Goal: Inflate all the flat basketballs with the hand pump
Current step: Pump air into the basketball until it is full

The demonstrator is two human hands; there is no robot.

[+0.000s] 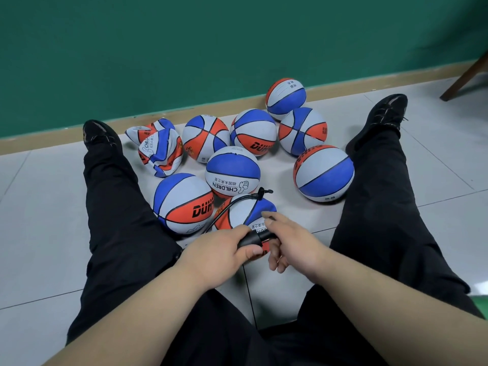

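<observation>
While the needle [260, 193] sits in the ball [247, 211], my left hand [224, 249] clamps the pump [249, 240] beside it and my right hand [290, 241] curls on its handle [266, 235]; stroke straight, full.

Person seated on floor [39, 207], legs apart. Left hand [224, 249] grips pump [254, 237] barrel; right hand [290, 241] holds its other end. Hose [229, 205] arcs up onto near ball [243, 211]. Seven round balls [323, 173] lie beyond. Crumpled flat balls [161, 151] lie far left, near wall [184, 48].
</observation>
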